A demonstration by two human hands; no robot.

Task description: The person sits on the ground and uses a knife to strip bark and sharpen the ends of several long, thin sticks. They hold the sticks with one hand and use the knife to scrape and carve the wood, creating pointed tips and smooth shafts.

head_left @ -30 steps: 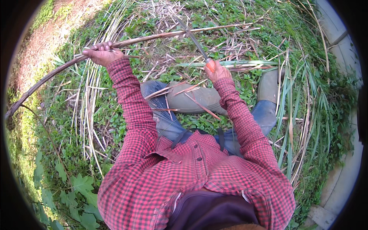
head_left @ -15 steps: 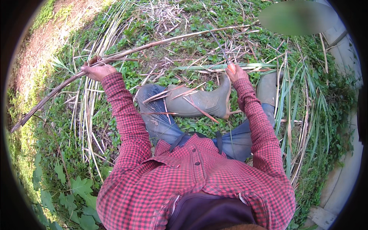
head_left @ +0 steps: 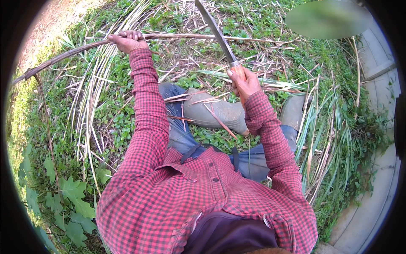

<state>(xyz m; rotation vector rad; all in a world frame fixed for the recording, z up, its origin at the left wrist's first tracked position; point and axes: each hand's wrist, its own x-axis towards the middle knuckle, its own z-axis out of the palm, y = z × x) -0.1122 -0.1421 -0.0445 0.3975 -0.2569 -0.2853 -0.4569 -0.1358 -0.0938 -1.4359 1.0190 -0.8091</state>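
Observation:
My left hand (head_left: 128, 41) grips a long, dry brown stalk (head_left: 63, 60), its fingers wrapped round it. The stalk runs from the far left rim across to the right, thinning toward its tip. A drooping side strand hangs from its left part. In my right hand (head_left: 247, 84) is a long knife (head_left: 216, 34) with an orange-brown handle, held by that handle. Its blade points up and away to the left. In the picture the blade crosses the stalk; I cannot tell whether they touch.
My folded leg in a muddy rubber boot (head_left: 211, 112) has reddish stalk strips on it. Long pale stalks (head_left: 91, 114) lie at the left, green blades of grass (head_left: 327, 127) at the right. Broad leaves (head_left: 72, 190) grow at lower left. A pale wall or edging (head_left: 380, 178) curves along the right.
My left hand has moved away and to the right with the stalk, which lies more level. My right hand has shifted slightly left and raised the knife, turning its blade broader to view.

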